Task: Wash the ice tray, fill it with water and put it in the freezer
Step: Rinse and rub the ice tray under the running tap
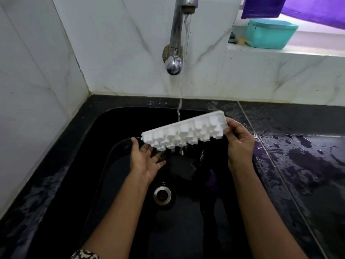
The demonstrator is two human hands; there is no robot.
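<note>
A white plastic ice tray (183, 130) is held over the black sink (119, 184), tilted with its underside of cube pockets facing me and its right end higher. My right hand (239, 142) grips the tray's right end. Under the tray's lower left end, my left hand (146, 158) lies palm up with fingers spread, touching the underside. The steel tap (177, 32) on the tiled wall runs; its thin stream (182, 81) lands on the tray's upper edge and water drips off below.
The steel drain (162, 195) lies in the sink floor between my forearms. Wet black counter (308, 156) spreads to the right. A teal lidded box (270, 33) sits on the white ledge, under a purple cloth (265, 6). White tiled walls close the left and back.
</note>
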